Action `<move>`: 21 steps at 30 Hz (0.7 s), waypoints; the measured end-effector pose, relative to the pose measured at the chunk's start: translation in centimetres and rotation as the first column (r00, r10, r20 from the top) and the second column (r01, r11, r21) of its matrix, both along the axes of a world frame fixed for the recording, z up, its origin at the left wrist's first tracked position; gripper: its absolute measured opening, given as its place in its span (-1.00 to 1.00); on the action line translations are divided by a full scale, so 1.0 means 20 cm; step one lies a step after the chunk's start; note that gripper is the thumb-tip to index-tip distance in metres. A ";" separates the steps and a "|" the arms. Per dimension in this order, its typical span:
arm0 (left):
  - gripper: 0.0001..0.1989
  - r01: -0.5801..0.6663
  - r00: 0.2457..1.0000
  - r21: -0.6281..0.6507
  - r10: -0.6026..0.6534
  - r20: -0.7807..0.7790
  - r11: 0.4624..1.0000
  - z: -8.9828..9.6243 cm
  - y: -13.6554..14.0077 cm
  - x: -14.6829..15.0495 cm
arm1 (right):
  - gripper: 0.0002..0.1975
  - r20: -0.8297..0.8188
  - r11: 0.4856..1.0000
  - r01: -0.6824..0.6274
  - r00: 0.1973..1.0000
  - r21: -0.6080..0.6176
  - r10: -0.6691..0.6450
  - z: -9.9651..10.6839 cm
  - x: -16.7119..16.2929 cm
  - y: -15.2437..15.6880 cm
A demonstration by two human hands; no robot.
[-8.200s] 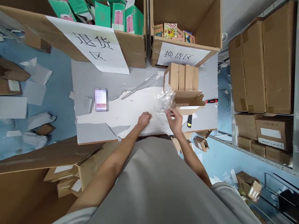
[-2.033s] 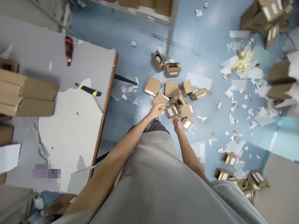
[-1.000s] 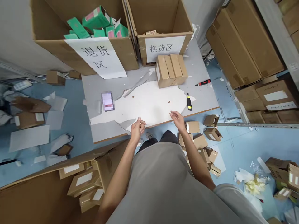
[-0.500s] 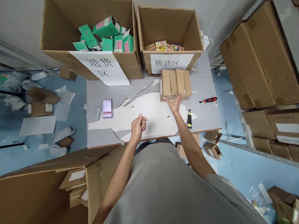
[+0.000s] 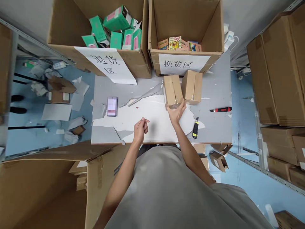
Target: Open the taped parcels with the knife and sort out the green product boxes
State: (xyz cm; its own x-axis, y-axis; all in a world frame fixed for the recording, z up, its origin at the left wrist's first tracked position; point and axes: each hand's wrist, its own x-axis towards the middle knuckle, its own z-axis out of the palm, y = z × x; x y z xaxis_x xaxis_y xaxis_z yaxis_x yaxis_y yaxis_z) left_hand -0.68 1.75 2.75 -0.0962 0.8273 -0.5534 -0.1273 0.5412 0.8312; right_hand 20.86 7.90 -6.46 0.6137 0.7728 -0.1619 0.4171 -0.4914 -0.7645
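My right hand (image 5: 176, 112) grips the near end of a small brown cardboard box (image 5: 172, 89) on the grey table (image 5: 214, 127). That box stands apart from a second brown box (image 5: 192, 86) just to its right. My left hand (image 5: 140, 128) hovers over the white torn sheet (image 5: 147, 117) near the table's front edge, fingers loosely curled with nothing in them.
Two large cartons stand at the table's back: the left carton (image 5: 71, 28) holds green boxes, the right carton (image 5: 214, 31) holds colourful packs. A black-yellow knife (image 5: 195, 128) and a red-black knife (image 5: 220, 109) lie at right. A big open carton (image 5: 47, 178) sits lower left. Stacked cartons (image 5: 274, 70) fill shelves at right.
My right hand reached from the table edge to the brown boxes, took hold of the left one and pulled it away from the other. The left hand stayed put.
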 end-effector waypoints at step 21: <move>-0.03 0.418 0.883 -0.145 -0.439 -0.167 0.897 -0.61 -0.18 -0.42 | -0.07 -0.554 0.962 -0.271 0.806 -0.033 0.208 -0.13 0.11 -0.96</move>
